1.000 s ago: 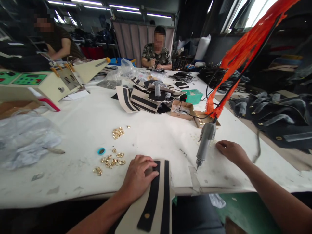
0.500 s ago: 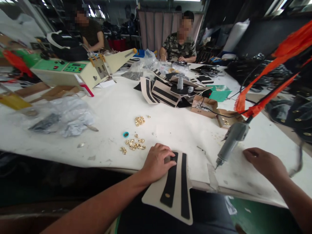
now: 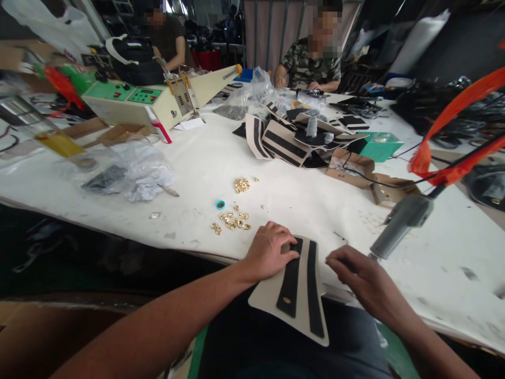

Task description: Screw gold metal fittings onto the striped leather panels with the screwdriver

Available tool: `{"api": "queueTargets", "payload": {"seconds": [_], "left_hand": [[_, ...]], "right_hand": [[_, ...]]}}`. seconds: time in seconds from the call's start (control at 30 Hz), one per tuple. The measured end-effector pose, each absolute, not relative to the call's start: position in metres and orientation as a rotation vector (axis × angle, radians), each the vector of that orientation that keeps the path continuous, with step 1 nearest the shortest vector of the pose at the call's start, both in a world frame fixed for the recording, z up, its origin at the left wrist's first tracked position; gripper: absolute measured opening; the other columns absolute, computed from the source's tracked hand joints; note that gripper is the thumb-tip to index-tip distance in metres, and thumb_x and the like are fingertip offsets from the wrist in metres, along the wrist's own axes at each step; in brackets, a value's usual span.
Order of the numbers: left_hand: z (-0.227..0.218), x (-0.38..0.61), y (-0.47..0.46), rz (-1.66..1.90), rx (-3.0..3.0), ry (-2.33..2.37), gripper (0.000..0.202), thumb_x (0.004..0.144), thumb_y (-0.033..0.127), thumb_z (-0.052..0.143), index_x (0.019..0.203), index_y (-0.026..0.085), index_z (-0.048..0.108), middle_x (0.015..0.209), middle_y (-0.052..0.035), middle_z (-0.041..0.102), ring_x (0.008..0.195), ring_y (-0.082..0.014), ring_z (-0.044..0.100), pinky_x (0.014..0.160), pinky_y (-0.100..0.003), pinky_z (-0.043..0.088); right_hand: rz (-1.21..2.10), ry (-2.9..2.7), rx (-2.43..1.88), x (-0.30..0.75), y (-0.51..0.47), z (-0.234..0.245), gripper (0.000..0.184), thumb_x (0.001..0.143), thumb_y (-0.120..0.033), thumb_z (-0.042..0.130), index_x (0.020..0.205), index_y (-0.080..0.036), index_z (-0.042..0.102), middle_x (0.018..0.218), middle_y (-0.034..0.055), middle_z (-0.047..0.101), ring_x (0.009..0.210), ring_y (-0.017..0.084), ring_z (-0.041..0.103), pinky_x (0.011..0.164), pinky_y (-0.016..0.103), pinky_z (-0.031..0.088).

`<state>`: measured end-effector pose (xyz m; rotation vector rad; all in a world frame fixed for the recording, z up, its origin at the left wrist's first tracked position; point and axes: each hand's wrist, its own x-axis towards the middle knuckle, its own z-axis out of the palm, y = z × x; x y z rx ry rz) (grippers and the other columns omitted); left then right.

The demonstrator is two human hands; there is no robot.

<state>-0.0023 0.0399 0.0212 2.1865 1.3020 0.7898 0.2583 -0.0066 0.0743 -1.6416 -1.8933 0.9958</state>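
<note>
A cream panel with two black strips [image 3: 296,295] hangs over the near edge of the white table [image 3: 197,168]. My left hand [image 3: 270,250] presses down on its top end, fingers curled over the left black strip. At the panel's right edge lies my right hand [image 3: 357,279], fingers bent close together; what they hold, if anything, is hidden. A grey powered screwdriver [image 3: 398,226] hangs just right of that hand on an orange-wrapped cord [image 3: 453,131]. Several small gold metal fittings [image 3: 232,221] lie left of my left hand, beside a small blue ring [image 3: 220,204].
A heap of striped panels [image 3: 284,139] sits mid-table, with open cardboard boxes [image 3: 366,176] and a green box [image 3: 381,145]. A cream and green machine [image 3: 158,100] stands far left, crumpled plastic bags [image 3: 130,171] nearer. Two other people sit at the far side.
My right hand has come left from the bare table beside the screwdriver to the panel's right edge. The view has swung left and down. My left hand stays on the panel.
</note>
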Motion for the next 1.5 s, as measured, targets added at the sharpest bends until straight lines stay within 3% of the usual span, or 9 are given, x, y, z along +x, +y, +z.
{"api": "queueTargets", "payload": {"seconds": [0.27,0.53,0.83,1.27,1.4,1.5], "left_hand": [[0.021,-0.005,0.038,0.749,2.263,1.3,0.018,0.09,0.039,0.084,0.103,0.026,0.08,0.112,-0.0011,0.077,0.113,-0.0275,0.061,0.093,-0.044,0.047],[0.019,-0.006,0.038,0.738,2.273,1.296,0.023,0.093,0.044,0.08,0.109,0.027,0.08,0.115,-0.0027,0.076,0.115,-0.0278,0.06,0.095,-0.044,0.047],[0.019,-0.006,0.038,0.727,2.272,1.299,0.021,0.093,0.043,0.081,0.106,0.027,0.08,0.115,-0.0021,0.077,0.116,-0.0278,0.06,0.093,-0.045,0.047],[0.023,-0.004,0.036,0.736,2.27,1.31,0.02,0.09,0.036,0.084,0.107,0.027,0.081,0.112,-0.0029,0.077,0.114,-0.0276,0.061,0.095,-0.043,0.048],[0.02,-0.004,0.037,0.79,2.243,1.3,0.022,0.088,0.038,0.087,0.105,0.026,0.081,0.114,-0.0027,0.078,0.115,-0.0273,0.062,0.095,-0.043,0.048],[0.017,-0.003,0.037,0.818,2.221,1.292,0.022,0.087,0.038,0.089,0.103,0.025,0.081,0.113,-0.0016,0.078,0.113,-0.0266,0.062,0.095,-0.043,0.047]], "right_hand": [[0.953,-2.112,-1.547,0.203,0.037,0.046,0.026,0.097,-0.045,0.056,0.09,-0.026,0.072,0.093,0.0021,0.071,0.088,0.023,0.066,0.082,0.037,0.047],[0.9,-2.046,-1.652,0.202,0.036,0.037,0.026,0.091,-0.048,0.058,0.089,-0.026,0.073,0.092,0.0028,0.074,0.086,0.025,0.068,0.079,0.038,0.048],[0.993,-1.993,-1.764,0.198,0.038,0.045,0.03,0.088,-0.052,0.061,0.083,-0.025,0.073,0.071,0.0,0.07,0.068,0.022,0.062,0.064,0.034,0.042],[1.019,-1.913,-1.716,0.196,0.031,0.049,0.033,0.095,-0.053,0.057,0.089,-0.024,0.073,0.08,0.0019,0.074,0.078,0.025,0.068,0.071,0.035,0.049],[0.703,-1.681,-1.686,0.216,0.005,0.067,0.037,0.095,-0.057,0.059,0.098,-0.022,0.073,0.092,0.0069,0.076,0.082,0.026,0.07,0.076,0.037,0.055],[0.284,-1.417,-1.823,0.249,-0.009,0.08,0.041,0.09,-0.058,0.07,0.109,-0.022,0.071,0.106,0.011,0.075,0.093,0.032,0.073,0.091,0.048,0.057]]}}
